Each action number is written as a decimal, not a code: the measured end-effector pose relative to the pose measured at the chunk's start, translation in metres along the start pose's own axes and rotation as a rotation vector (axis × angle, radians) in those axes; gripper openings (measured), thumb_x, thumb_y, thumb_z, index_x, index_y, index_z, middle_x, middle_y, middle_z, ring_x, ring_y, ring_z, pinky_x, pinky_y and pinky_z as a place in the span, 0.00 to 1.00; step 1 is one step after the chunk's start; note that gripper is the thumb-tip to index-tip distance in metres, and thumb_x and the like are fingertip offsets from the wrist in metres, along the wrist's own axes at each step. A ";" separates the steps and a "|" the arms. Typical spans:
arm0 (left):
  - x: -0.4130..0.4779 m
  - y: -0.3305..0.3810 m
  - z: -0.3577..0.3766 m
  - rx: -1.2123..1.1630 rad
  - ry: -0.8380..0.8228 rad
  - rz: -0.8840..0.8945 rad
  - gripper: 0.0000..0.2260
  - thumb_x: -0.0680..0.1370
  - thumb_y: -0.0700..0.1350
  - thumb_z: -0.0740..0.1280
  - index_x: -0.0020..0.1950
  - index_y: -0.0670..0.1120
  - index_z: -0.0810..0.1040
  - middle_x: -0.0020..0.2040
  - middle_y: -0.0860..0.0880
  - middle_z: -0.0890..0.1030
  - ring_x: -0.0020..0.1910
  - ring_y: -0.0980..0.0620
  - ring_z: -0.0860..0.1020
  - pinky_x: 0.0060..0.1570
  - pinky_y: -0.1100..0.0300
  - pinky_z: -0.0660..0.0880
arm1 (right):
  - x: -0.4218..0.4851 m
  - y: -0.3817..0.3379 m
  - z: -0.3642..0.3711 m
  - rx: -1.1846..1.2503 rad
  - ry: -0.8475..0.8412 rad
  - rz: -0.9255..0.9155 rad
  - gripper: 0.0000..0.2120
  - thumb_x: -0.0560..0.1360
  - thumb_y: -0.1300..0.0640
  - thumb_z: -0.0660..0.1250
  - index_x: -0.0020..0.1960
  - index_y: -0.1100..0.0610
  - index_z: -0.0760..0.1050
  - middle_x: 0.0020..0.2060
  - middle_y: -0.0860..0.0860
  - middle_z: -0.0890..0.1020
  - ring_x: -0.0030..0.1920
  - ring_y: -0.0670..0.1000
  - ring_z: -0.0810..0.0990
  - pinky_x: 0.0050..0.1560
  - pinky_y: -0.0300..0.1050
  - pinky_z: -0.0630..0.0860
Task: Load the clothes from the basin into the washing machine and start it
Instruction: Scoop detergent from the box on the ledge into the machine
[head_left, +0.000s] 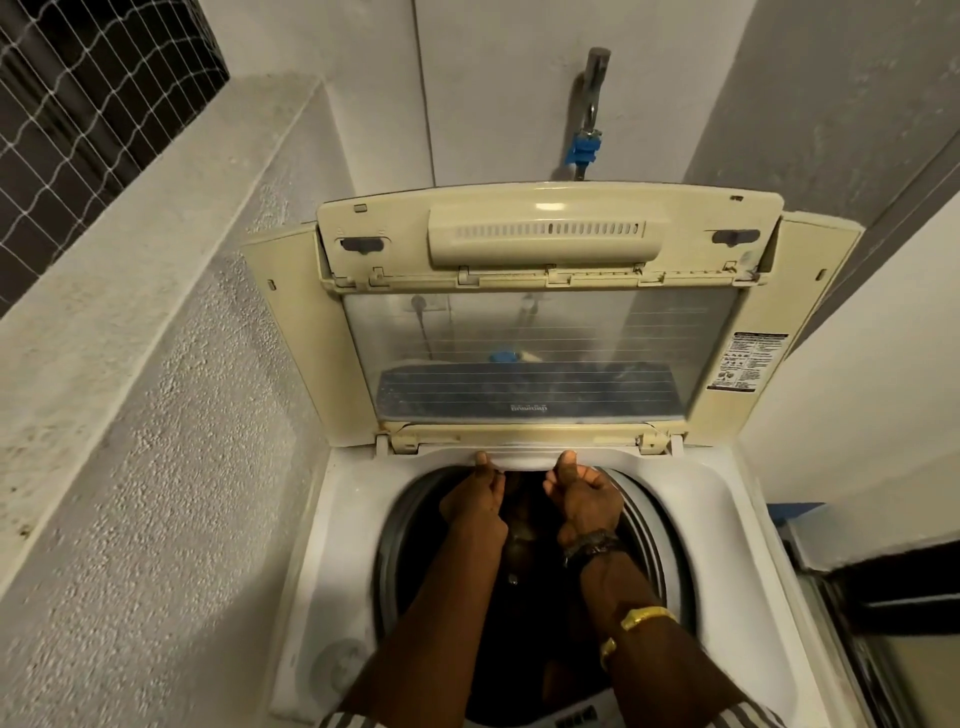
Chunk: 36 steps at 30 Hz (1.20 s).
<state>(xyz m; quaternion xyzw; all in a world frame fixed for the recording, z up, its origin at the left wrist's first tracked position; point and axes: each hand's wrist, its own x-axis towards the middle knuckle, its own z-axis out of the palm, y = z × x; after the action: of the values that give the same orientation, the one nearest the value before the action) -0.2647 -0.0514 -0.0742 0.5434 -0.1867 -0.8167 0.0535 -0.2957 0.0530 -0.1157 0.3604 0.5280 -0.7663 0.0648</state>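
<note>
A white top-loading washing machine (696, 525) stands below me with its cream lid (540, 358) folded up against the wall. Both my arms reach across the round tub opening (649, 525). My left hand (475, 501) and my right hand (582, 493) grip a white raised lip (524, 460) at the far rim of the opening, thumbs on top and fingers curled beneath. The tub's inside is dark, and I cannot tell what lies in it. No basin is in view.
A metal tap (592, 88) with a blue hose connector (584, 148) sticks out of the wall above the lid. A rough plastered ledge (171, 218) runs along the left, under a netted window (78, 93). A dark frame (893, 597) stands at the right.
</note>
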 end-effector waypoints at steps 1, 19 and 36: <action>-0.004 -0.001 0.000 -0.005 -0.015 -0.014 0.16 0.76 0.47 0.73 0.55 0.37 0.74 0.58 0.43 0.82 0.58 0.47 0.81 0.54 0.56 0.78 | -0.002 -0.001 0.000 0.001 -0.005 0.003 0.11 0.76 0.57 0.75 0.40 0.62 0.77 0.35 0.56 0.82 0.42 0.55 0.83 0.49 0.51 0.83; -0.053 0.009 -0.011 0.539 -0.146 0.306 0.14 0.80 0.34 0.63 0.66 0.36 0.75 0.42 0.44 0.80 0.37 0.52 0.78 0.25 0.68 0.75 | -0.078 -0.040 -0.005 -0.140 -0.208 -0.202 0.07 0.79 0.61 0.62 0.48 0.59 0.79 0.36 0.56 0.81 0.38 0.56 0.78 0.40 0.50 0.77; -0.171 0.079 0.053 0.772 -0.286 1.479 0.04 0.78 0.46 0.71 0.51 0.47 0.82 0.43 0.56 0.82 0.40 0.65 0.77 0.38 0.80 0.70 | -0.152 -0.169 0.043 -0.200 -0.245 -0.869 0.07 0.80 0.51 0.66 0.44 0.47 0.78 0.40 0.48 0.85 0.44 0.52 0.85 0.48 0.57 0.83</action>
<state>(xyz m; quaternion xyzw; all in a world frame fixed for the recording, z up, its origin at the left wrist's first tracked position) -0.2527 -0.0617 0.1212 0.1530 -0.7651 -0.5111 0.3605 -0.2866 0.0464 0.1152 0.0042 0.6899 -0.7046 -0.1661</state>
